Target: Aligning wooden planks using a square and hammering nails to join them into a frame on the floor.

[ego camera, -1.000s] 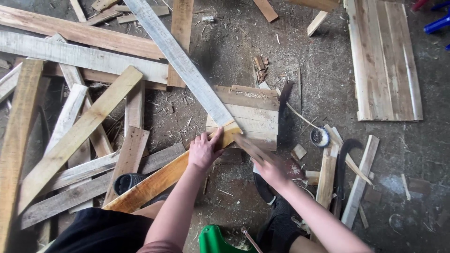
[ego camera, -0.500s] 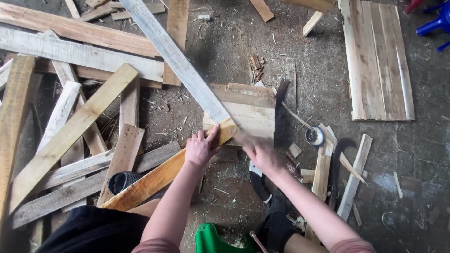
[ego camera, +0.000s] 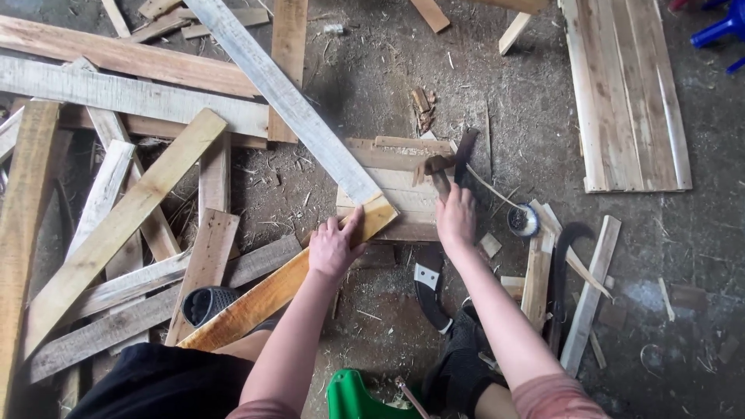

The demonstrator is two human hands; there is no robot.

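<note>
**Yellow plank pinned on a small pallet block**

Yellow-toned wood makes up the plank (ego camera: 272, 291) at the middle of the scene: it runs from near the person's knee up to its cut end, which rests on the near-left corner of a small stack of boards (ego camera: 403, 190) lying on the floor. The left hand (ego camera: 335, 247) lies flat on the plank just short of that end, fingers spread and pressing down, thumb along the edge. A long grey board (ego camera: 287, 97) slants down from the upper edge of the view and meets the yellow plank's end on the same stack.

The right hand (ego camera: 456, 217) is raised over the stack's right side, its grip pressed together around the handle of a hammer (ego camera: 436, 169), whose head sits above the stack's boards.

On the floor between the person's legs lies a dark curved blade (ego camera: 428, 289). Right of the right hand sits a small round tin (ego camera: 522, 221), with offcuts and narrow slats (ego camera: 591, 291) beside it. A panel of joined boards (ego camera: 628, 93) lies toward the upper right corner of the floor. Loose planks (ego camera: 116, 217) are piled criss-cross over the left half. A green plastic object (ego camera: 353, 396) shows at the bottom edge.
</note>
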